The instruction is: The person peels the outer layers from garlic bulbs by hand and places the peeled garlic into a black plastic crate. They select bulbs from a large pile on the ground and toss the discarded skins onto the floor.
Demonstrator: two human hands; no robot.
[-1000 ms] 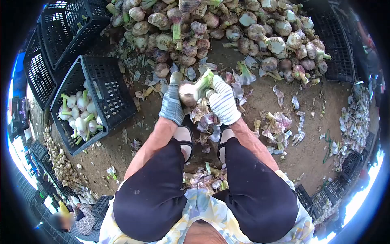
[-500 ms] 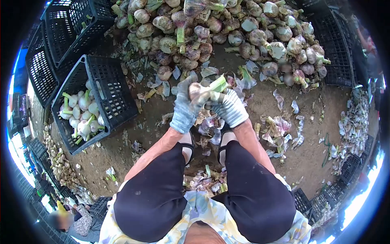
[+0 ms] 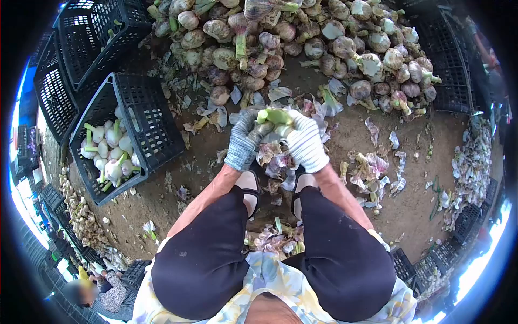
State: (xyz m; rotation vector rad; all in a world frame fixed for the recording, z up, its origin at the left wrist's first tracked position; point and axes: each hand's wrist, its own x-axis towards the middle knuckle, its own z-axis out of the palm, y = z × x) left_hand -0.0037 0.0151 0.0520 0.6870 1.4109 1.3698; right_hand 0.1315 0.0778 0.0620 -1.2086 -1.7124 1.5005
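Between my gloved hands, just above the dirt floor, is a garlic [image 3: 278, 116] with its pale green stem showing. Its bulb is mostly hidden by my fingers. My left hand [image 3: 245, 137] closes on the stem's cut end. From the other side, my right hand [image 3: 305, 139] grips the garlic with the thumb on the near side. Loose peeled skins [image 3: 276, 162] lie on the ground below, between my feet. Ahead of both hands rises a big heap of unpeeled garlic [image 3: 259, 40], with roots and stems still on many bulbs.
At left, a tilted black crate [image 3: 154, 129] holds peeled white garlic bulbs [image 3: 110, 151]. More black crates [image 3: 94, 40] stand behind it, and another crate [image 3: 450, 70] is at far right. Skins [image 3: 372, 167] litter the floor. Another person [image 3: 110, 294] sits at lower left.
The garlic has been turned: its stem pointed up to the right before and now lies roughly level, cut end to the left. My left hand has shifted slightly, and my right moved up.
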